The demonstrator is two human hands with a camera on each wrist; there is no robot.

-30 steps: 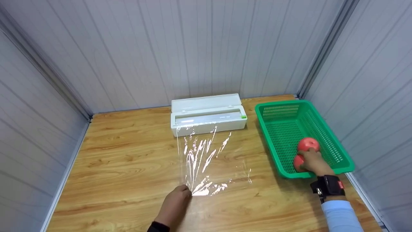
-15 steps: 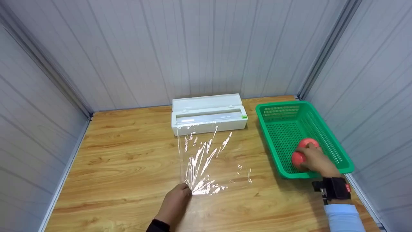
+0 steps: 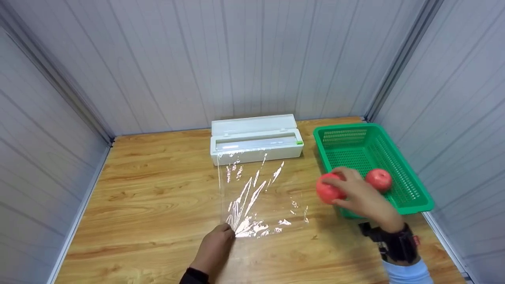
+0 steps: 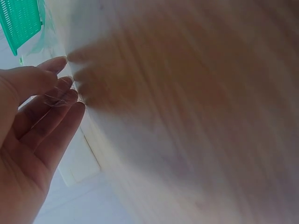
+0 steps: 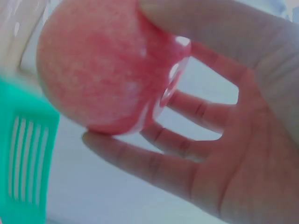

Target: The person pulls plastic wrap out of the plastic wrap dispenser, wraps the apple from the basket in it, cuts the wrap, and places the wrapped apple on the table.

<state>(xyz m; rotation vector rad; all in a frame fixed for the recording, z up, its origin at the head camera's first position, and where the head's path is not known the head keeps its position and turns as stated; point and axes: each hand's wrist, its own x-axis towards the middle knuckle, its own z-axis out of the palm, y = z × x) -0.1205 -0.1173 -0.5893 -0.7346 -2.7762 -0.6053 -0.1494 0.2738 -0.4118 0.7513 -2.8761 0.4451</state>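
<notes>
In the head view my left hand [image 3: 215,245] pinches the near edge of a sheet of clear cling film [image 3: 256,193]. The film stretches over the table from a white cling film dispenser [image 3: 258,156], whose lid is up. My right hand [image 3: 363,195] holds a red apple [image 3: 327,190] in the air by the basket's left rim. The right wrist view shows thumb and fingers around this apple [image 5: 103,70]. A second red apple [image 3: 378,180] lies in the green basket [image 3: 343,136]. In the left wrist view, thumb and fingers of the left hand [image 4: 42,107] meet on the film.
A wood-grain table [image 3: 158,189] bears everything. Pale panel walls [image 3: 252,59] close it in behind and on both sides. The basket stands near the right wall, and a green slider [image 3: 299,142] sits at the dispenser's right end.
My right hand has lifted one apple out of the basket and carried it left over the rim. The other apple stays inside. The left hand keeps its place on the film.
</notes>
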